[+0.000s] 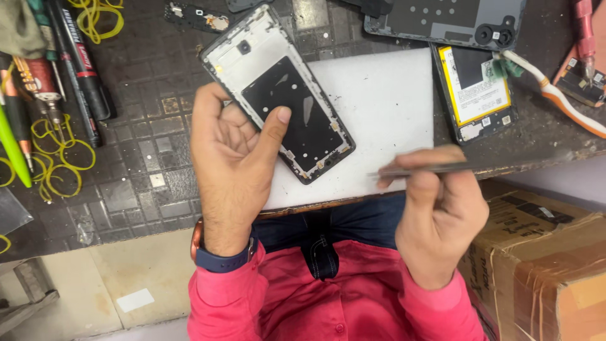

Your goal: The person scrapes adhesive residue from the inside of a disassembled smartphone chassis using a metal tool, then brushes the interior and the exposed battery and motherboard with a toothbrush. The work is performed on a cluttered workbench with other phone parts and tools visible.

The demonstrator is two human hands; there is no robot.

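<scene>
right now the left hand (230, 167) cradles an opened phone frame (278, 91), fingers curled under its near edge and the thumb pressed flat on the dark inner panel, so the frame sits tilted across the palm with its far end stretching up and away from the wrist. the right hand (439, 211) is closed in a pinch around thin metal tweezers (435, 168), held level, their tip pointing toward the left hand but stopping well short of the frame. judging by this, the step in hand is fine work inside the stripped frame: one hand steadies it, the other brings the tool in. the next move would call for carrying the tweezer tip across the gap to the panel by the thumb, with the frame kept from rocking and the thumb shifted clear of the spot to be touched.

beneath both hands lies a white mat (379, 113), bare between them, so nothing blocks the tool's path. beyond the right hand, another opened phone with a yellow-edged battery (475, 88) rests on the dark bench, and past it a grey back cover (442, 22). further right a white-and-orange brush handle (555, 101) lies close to that phone. outside the left hand sit marker pens (82, 63) and loose yellow rubber bands (57, 161). below the right wrist stands a taped cardboard box (543, 265), close enough to crowd the elbow.
</scene>
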